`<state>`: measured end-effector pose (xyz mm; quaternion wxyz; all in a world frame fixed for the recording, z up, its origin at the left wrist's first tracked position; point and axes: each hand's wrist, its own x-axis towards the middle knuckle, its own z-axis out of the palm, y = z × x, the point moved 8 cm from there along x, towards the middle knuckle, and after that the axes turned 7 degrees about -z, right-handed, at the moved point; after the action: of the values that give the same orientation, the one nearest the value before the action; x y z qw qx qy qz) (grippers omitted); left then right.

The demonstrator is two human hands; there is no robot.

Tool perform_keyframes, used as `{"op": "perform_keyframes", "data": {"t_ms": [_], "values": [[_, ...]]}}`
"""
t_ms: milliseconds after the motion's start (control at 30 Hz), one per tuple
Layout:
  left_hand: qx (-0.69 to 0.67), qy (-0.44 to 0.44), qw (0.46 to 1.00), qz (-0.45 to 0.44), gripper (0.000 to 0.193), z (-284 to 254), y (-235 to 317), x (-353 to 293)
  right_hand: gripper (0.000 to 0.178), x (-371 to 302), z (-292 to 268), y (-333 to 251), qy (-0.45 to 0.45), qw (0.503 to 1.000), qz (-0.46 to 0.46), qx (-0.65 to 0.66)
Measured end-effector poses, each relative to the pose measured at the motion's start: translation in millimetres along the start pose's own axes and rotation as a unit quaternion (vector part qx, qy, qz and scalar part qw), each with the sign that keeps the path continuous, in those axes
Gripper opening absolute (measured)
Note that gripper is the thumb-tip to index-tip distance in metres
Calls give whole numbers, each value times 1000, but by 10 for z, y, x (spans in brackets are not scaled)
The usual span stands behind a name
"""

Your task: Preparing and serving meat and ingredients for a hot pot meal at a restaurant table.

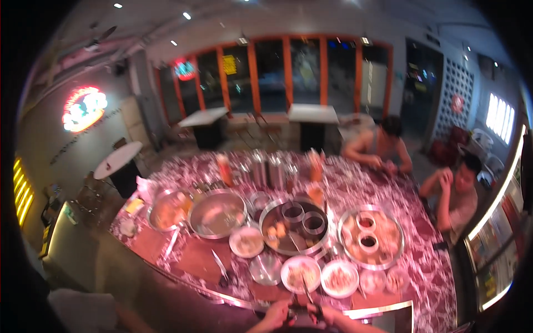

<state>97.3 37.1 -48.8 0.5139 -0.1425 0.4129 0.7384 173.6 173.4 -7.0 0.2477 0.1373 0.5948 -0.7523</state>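
Observation:
At the near edge of the table, my left hand [276, 315] and my right hand [328, 317] are close together with fingers closed. Between them are dark handles, and a thin metal blade [305, 287] rises from these toward a white bowl [300, 274] of pale food. The tool looks like a pair of scissors, blurred, with each hand on a handle. Just right of it stands a second white bowl [340, 278] with chopped food. A clear bowl [265, 270] is to the left. My fingers partly hide the handles.
Behind the bowls are a round pot of dark broth [294, 250], a pan of pale food pieces [371, 260] with two cups, and a steel pan [217, 214]. Metal tongs [220, 263] lie left. Two people [383, 145] sit at the right side of the marbled table [422, 244].

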Motion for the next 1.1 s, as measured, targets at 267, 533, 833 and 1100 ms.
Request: {"op": "perform_keyframes", "data": {"t_ms": [267,533,833,1100], "values": [[100,-6,989,107,20,334,736,-187,54,428,-7,-470,-7,998,-32,-52],[141,15,984,104,20,206,379,-513,42,358,-77,62,21,1000,-3,-17],[181,124,967,132,20,-194,223,-509,41,40,-142,148,89,994,-1,57],[378,180,902,110,22,-144,461,-811,42,30,-205,81,133,988,38,67]]}}
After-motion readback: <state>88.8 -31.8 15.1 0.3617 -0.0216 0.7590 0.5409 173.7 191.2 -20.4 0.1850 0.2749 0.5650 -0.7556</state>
